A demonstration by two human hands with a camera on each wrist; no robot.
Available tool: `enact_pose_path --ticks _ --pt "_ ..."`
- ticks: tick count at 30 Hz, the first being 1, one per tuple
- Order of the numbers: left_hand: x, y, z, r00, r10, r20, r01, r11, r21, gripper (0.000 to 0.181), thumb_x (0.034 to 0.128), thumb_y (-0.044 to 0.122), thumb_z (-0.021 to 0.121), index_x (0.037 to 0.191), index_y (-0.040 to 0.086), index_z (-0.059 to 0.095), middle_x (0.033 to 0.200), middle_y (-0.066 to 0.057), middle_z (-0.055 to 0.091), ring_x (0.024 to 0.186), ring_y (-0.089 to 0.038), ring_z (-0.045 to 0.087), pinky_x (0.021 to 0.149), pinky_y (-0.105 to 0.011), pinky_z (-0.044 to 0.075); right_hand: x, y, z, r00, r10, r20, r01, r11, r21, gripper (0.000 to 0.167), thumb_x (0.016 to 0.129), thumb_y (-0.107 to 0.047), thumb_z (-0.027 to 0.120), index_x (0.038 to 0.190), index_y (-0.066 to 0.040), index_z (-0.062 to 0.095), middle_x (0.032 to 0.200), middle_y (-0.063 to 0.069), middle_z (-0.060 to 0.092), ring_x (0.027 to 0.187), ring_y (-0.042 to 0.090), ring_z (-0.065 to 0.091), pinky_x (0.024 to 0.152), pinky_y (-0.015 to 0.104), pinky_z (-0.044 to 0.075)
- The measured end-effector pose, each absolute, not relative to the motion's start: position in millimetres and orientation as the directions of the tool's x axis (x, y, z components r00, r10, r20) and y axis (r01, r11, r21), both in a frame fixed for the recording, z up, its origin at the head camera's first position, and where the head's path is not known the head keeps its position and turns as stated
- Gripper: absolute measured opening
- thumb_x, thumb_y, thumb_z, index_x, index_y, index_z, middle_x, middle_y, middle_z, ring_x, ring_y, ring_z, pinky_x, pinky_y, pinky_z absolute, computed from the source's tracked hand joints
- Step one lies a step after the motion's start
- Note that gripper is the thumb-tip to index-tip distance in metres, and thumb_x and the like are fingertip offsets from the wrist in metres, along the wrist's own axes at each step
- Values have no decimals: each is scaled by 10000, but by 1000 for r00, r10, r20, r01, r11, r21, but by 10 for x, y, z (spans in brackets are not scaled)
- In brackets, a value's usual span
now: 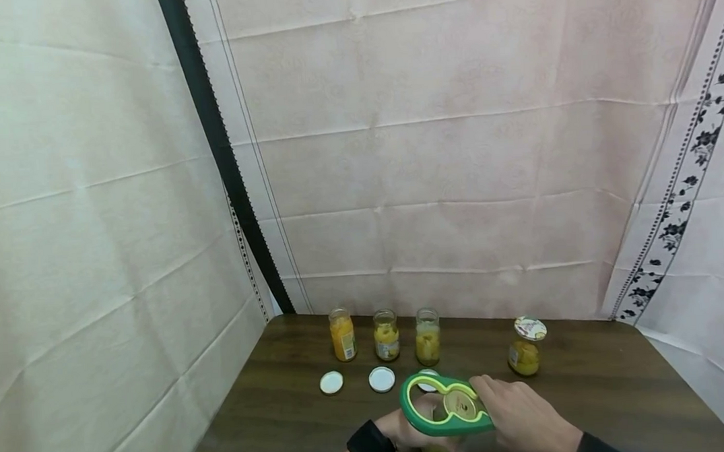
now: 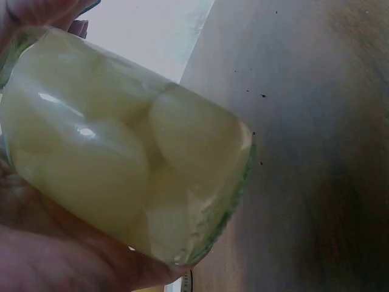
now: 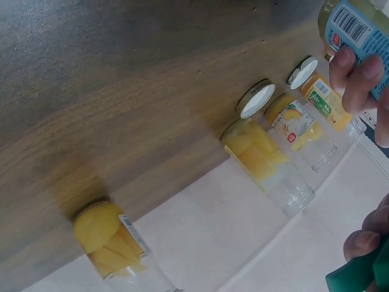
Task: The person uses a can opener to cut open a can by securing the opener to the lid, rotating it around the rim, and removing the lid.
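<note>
Gripping, left hand (image 1: 408, 429): fingers curled round a fruit jar (image 2: 124, 155), nearer the wearer than three lidless jars (image 1: 386, 339); forearm from below, black wristband (image 1: 369, 445). Right hand (image 1: 523, 409): back uppermost, fingers closed on the end of a green opener (image 1: 448, 428), jar's lid (image 1: 459, 405) showing through one ring; forearm from lower right, dark sleeve (image 1: 596, 447).

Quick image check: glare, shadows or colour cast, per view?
Head: left cloth looks greenish, middle cloth pinkish; left wrist: small white glints on the held jar, with a washed-out area near the top of the frame; right wrist: soft shadow on the table beside the lone jar.
</note>
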State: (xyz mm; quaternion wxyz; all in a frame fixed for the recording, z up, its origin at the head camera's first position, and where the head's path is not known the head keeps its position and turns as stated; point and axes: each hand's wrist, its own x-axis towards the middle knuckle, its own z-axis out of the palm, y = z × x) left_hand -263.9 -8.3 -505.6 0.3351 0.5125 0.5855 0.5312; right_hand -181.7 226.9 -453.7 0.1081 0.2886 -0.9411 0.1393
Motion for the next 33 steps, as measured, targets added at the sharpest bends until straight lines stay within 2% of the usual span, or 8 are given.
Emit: enact_pose_path --ticks 7,13,18,22,24,29,33 --pt "-2642 -68 -5049 -250 961 119 191 -72 979 593 993 -72 670 1552 -42 472 1578 -361 459 1323 45 565 1221 -258 407 -1832 2291 -4565 -799 -519 303 -586 786 -199 411 861 -72 830 1173 -182 588 902 -171 582 715 -99 448 594 161 406" --pt "-2670 -66 -5066 -250 964 96 215 -41 976 605 1005 -48 671 1573 0 467 1601 -320 466 1346 52 554 1219 -245 405 -1851 2307 -4575 -799 -515 312 -585 787 -198 412 864 -98 843 1180 -177 590 911 -162 595 719 -100 450 595 159 407" --pt "-2676 -90 -5060 -229 966 119 184 -77 980 646 1021 -43 655 1615 61 424 1635 -269 453 1370 24 550 1214 -251 434 -1868 2331 -4580 -775 -513 368 -601 777 -184 431 856 -106 855 1197 -173 599 922 -157 618 730 -115 477 590 157 428" --pt "-2655 -152 -5018 -279 954 107 125 -74 989 671 1007 -49 680 1612 110 434 1609 -195 514 1369 -49 583 1184 -272 479 -1890 2379 -4580 -745 -489 454 -609 777 -162 461 824 -144 887 1196 -183 617 947 -168 637 767 -120 531 598 171 477" --pt "-2647 -185 -5006 -313 947 71 109 -38 993 633 1002 -46 689 1579 80 461 1555 -251 545 1308 -60 623 1149 -260 500 -1908 2435 -4586 -733 -456 504 -590 795 -139 486 784 -99 890 1183 -182 626 925 -181 632 760 -117 527 593 179 479" --pt "-2620 -269 -4980 -367 930 14 126 35 991 491 976 -79 682 1435 -106 510 1383 -474 518 1073 11 662 1057 -216 526 -1934 2642 -4615 -736 -341 584 -484 869 -102 669 568 103 825 1149 -159 624 813 -192 557 687 -83 423 556 200 413" --pt "-2593 -315 -4956 -391 920 7 130 48 990 453 954 -75 698 1361 -157 520 1324 -499 516 998 50 653 1020 -199 533 -1912 2784 -4642 -736 -282 616 -430 897 -103 730 499 143 819 1144 -139 624 785 -182 535 676 -70 396 556 215 383"
